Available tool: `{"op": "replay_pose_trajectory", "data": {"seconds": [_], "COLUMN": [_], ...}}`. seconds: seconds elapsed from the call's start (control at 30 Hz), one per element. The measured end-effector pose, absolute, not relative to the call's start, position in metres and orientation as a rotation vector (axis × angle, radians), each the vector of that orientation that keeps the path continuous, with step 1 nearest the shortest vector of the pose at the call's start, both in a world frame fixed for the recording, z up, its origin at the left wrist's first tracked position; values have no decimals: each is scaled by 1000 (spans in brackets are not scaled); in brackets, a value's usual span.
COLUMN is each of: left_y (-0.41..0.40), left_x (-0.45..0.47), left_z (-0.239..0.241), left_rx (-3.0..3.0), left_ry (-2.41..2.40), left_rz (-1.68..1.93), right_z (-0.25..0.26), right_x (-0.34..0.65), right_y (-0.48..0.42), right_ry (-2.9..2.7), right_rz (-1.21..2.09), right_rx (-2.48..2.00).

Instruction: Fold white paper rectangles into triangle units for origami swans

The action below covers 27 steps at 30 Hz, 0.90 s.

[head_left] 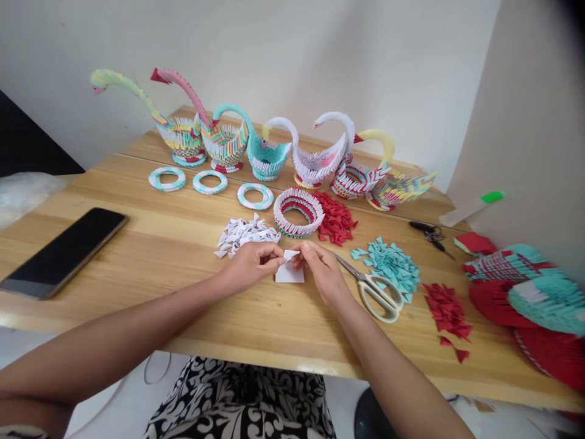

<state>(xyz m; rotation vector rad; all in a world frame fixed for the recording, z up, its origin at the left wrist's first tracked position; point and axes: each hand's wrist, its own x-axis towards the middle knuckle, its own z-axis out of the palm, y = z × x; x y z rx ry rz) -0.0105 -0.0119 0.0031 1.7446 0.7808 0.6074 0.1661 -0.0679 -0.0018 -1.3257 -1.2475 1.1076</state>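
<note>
Between my fingertips is a small folded white paper piece [291, 255]. My left hand [253, 263] pinches its left end, and my right hand [320, 268] grips its right side with thumb and fingers. Just below them a white paper rectangle [289, 274] lies on the wooden table [219, 329]. A heap of folded white paper triangles [247, 235] is behind my left hand. Beyond my fingers sits a round paper ring wall [298, 228] in white, red and teal. White-handled scissors [381, 299] lie beside my right wrist, their blades pointing toward my hand.
Several paper swans [269, 161] stand in a row at the back, with flat paper rings [210, 182] before them. Red pieces [336, 218], teal pieces [393, 265] and more red pieces [446, 311] lie to the right. A phone [64, 250] is at the left; pliers [432, 235] lie far right.
</note>
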Motion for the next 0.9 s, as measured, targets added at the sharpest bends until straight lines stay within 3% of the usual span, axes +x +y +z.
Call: {"op": "replay_pose_trajectory", "data": {"seconds": [0.3,0.73,0.9], "left_y": [-13,-4,-6], "left_x": [-11,-10,-9], "left_z": [0,-5,-6], "left_rx": [1846,1198,1303], "left_ry": [860,652,657], "left_rz": [678,576,652], "right_z": [4,0,-1], "right_x": [159,160,159], "right_y": [-69,-70,-69], "right_ry": [-1317,-1321,-1294], "right_rz": [1005,1014,1040], "right_rx": [-1426,-1368,-1362]}}
